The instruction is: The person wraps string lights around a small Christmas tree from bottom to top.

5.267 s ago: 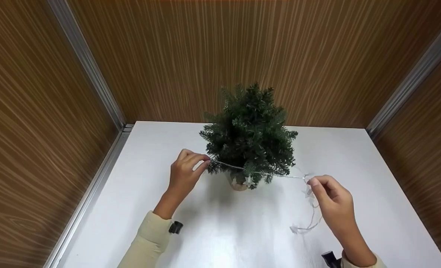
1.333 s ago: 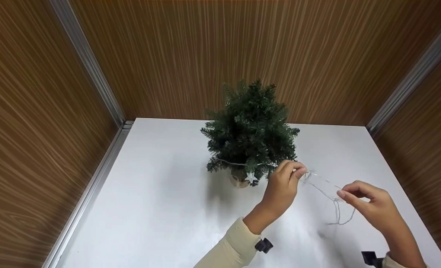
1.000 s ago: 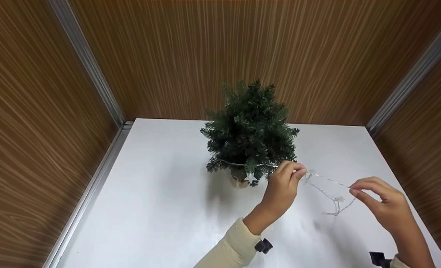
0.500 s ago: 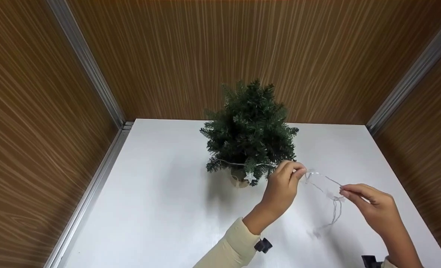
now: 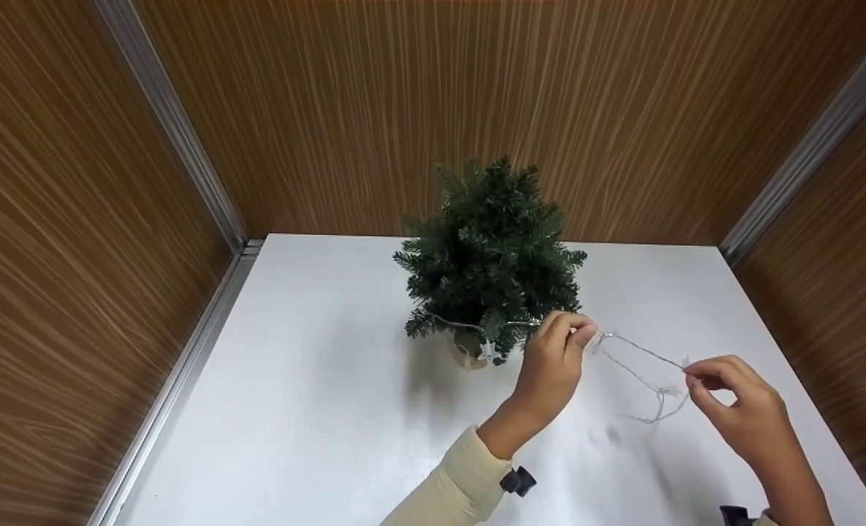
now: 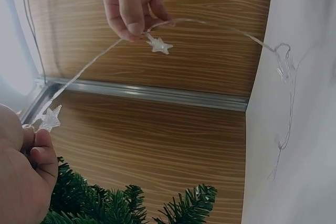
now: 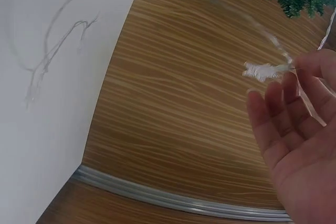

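A small artificial Christmas tree point(image 5: 495, 263) stands upright at the table's middle, in a pale base point(image 5: 468, 353). Clear string lights point(image 5: 648, 352) with star-shaped covers run across its lower front, one star point(image 5: 489, 351) hanging before the base. At the tree's lower right, my left hand point(image 5: 553, 369) pinches the strand beside a star point(image 6: 51, 118) in the left wrist view. Farther right, my right hand point(image 5: 743, 405) pinches it between thumb and fingertips, next to another star point(image 7: 262, 72) in the right wrist view. Between both hands the strand is nearly straight, while a loose, tangled loop dangles below.
The white table point(image 5: 272, 409) is walled by wood-grain panels point(image 5: 345, 117) at the back and both sides, with metal strips point(image 5: 177, 131) at the corners. A black wrist mount point(image 5: 518, 481) sits at the left sleeve's cuff.
My left hand has crossed from the tree's left side to its right, and my right hand has shifted rightward. In the last half second the right hand drew slightly farther right, straightening the strand.
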Demonstrator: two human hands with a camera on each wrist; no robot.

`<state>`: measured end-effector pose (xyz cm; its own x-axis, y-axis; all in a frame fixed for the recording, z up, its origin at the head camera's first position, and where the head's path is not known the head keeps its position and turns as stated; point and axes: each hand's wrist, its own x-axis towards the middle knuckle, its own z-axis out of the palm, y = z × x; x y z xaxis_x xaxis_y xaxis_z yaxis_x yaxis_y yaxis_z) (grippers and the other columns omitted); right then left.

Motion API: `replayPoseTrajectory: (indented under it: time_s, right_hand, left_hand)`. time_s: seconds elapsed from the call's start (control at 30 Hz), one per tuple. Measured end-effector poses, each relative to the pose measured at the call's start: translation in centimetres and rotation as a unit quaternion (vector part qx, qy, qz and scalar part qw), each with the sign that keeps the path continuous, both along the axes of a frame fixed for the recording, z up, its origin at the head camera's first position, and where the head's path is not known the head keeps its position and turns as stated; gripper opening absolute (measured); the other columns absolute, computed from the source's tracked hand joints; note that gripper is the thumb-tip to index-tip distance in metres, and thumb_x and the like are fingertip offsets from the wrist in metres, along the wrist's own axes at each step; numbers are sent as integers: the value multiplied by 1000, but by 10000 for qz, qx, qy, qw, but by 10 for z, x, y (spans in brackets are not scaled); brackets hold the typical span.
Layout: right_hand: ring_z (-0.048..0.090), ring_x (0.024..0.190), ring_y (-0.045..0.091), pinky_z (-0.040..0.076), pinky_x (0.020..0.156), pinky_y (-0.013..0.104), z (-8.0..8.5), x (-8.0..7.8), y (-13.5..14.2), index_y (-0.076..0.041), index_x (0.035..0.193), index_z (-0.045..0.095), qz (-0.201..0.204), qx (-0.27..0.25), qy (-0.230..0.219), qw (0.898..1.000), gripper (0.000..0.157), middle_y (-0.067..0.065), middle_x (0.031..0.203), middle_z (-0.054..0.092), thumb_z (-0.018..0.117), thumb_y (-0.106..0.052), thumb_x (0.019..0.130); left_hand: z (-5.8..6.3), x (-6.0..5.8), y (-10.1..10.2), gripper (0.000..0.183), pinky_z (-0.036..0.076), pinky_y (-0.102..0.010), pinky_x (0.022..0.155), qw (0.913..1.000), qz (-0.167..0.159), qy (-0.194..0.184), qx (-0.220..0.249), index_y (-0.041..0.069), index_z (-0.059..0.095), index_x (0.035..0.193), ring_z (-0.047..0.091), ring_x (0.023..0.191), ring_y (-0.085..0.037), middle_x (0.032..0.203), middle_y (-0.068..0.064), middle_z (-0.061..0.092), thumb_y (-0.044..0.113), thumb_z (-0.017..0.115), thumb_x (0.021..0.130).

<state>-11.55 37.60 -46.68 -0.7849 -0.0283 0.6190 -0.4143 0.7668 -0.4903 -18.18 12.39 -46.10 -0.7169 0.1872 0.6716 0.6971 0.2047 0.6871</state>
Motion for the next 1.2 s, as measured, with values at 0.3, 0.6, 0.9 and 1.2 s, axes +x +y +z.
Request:
replayPoseTrajectory:
  time_s: [0.3, 0.6, 0.9, 1.2]
  right_hand:
    - [46, 84, -29, 39, 66, 2, -2, 5, 5, -5, 108, 71, -890, 190, -387, 9951, 25, -14, 84, 70, 71, 5, 85]
    - [55, 80, -20, 40, 78, -1, -4, 6, 17, 5, 108, 71, -956, -626, -269, 9931, 20, -30, 87, 61, 69, 9, 88]
    - [57, 71, -9, 42, 69, 2, -1, 11, 42, 6, 99, 73, -1633, -1471, -615, 9736, 9, -22, 76, 62, 70, 1, 92]
    - [59, 70, -6, 44, 69, 3, 4, 12, 61, 11, 96, 69, -1811, -1986, -371, 9625, 7, -20, 77, 62, 68, 4, 93]
  left_hand:
    - [0, 2, 5, 20, 45, -10, 73, 10000, 61, 50, 37, 3, 61, 107, 55, 78, -11, 99, -7, 60, 20, 50, 106]
    - [5, 0, 10, 19, 45, -9, 71, 9994, 303, 157, 95, 4, 60, 108, 54, 77, -8, 98, -6, 57, 18, 48, 107]
    - [3, -1, 11, 20, 45, -9, 72, 9991, 354, 87, 238, 2, 60, 106, 55, 78, -10, 98, -8, 59, 19, 49, 106]
    - [3, -1, 10, 20, 46, -10, 71, 9992, 335, -78, 224, 5, 60, 107, 54, 79, -6, 98, -5, 59, 21, 48, 107]
